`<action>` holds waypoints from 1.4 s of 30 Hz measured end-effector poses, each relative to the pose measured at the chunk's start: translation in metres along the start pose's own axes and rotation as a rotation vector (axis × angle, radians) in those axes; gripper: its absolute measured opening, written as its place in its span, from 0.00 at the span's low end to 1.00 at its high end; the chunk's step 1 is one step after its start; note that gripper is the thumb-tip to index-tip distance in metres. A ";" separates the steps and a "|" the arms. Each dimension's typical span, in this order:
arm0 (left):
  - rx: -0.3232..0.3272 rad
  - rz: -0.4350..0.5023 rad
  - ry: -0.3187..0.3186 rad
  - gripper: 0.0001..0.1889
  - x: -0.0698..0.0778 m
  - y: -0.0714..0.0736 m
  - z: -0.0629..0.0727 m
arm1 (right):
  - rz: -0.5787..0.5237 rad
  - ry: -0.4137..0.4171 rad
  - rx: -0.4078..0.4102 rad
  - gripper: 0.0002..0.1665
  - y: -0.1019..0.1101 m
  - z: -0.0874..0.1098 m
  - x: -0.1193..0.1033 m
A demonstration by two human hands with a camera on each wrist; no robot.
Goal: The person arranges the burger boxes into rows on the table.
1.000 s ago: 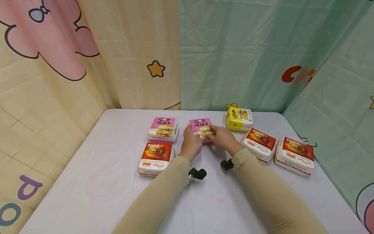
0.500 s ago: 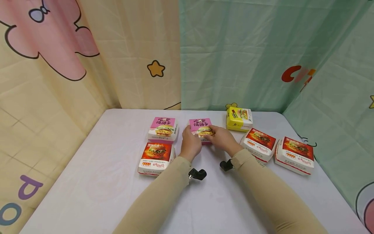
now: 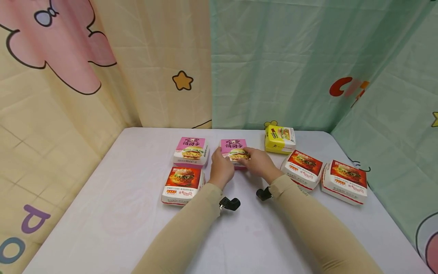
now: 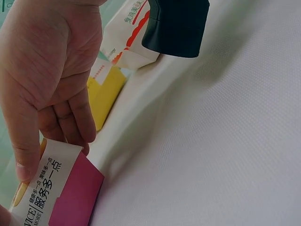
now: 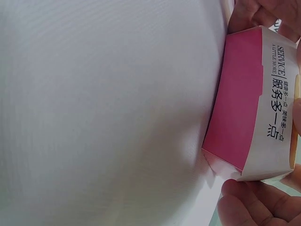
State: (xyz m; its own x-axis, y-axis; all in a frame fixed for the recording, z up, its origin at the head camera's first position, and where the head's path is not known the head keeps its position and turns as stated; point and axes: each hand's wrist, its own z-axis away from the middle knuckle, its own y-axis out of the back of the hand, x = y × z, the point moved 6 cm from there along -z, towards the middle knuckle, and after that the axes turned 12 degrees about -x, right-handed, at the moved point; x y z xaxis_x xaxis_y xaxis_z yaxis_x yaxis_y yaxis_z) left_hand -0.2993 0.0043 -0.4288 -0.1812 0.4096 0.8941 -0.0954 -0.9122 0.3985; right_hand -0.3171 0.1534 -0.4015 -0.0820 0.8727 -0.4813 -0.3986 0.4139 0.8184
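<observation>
A pink-and-white burger box [image 3: 233,144] sits near the back middle of the table, with my hands on either side of it. My left hand [image 3: 221,167] grips its left side, the thumb over the near top edge. On the right side my right hand [image 3: 260,161] holds it, thumb also on the top. The left wrist view shows the box's pink lower side [image 4: 77,193] and my left hand [image 4: 51,61] over it. In the right wrist view the printed white side [image 5: 273,103] faces the camera, with fingers at both ends.
Left of the held box stand another pink burger box [image 3: 191,150] and, in front of it, a red-and-white one [image 3: 183,184]. To the right are a yellow box [image 3: 280,139] and two more red-and-white boxes, one nearer [image 3: 303,167] and one farther right [image 3: 345,180]. Curtains border the white table [image 3: 113,213].
Both hands and the pink burger box between them have shifted very slightly left and toward the front. The other boxes stay where they were.
</observation>
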 end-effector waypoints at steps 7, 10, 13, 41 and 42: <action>-0.004 0.022 0.000 0.30 -0.001 0.001 0.000 | 0.004 0.027 0.022 0.41 -0.002 -0.001 -0.002; -0.003 0.030 0.008 0.30 -0.003 0.002 -0.001 | -0.004 0.025 0.021 0.41 -0.003 -0.002 -0.002; -0.002 0.041 0.017 0.30 -0.004 0.002 -0.002 | -0.014 0.017 0.019 0.42 -0.004 -0.003 -0.003; 0.059 0.028 0.016 0.29 -0.003 0.005 0.000 | 0.007 0.028 0.056 0.42 -0.004 -0.006 -0.006; 0.057 0.034 0.021 0.29 -0.004 0.005 0.000 | -0.001 0.023 0.050 0.42 -0.005 -0.005 -0.006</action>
State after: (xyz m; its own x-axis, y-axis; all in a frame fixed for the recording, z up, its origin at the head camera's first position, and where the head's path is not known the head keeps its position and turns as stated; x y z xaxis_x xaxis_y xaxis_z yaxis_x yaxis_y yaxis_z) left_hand -0.2995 -0.0015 -0.4301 -0.2041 0.3778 0.9031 -0.0328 -0.9247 0.3794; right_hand -0.3194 0.1452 -0.4041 -0.1031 0.8663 -0.4888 -0.3526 0.4276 0.8324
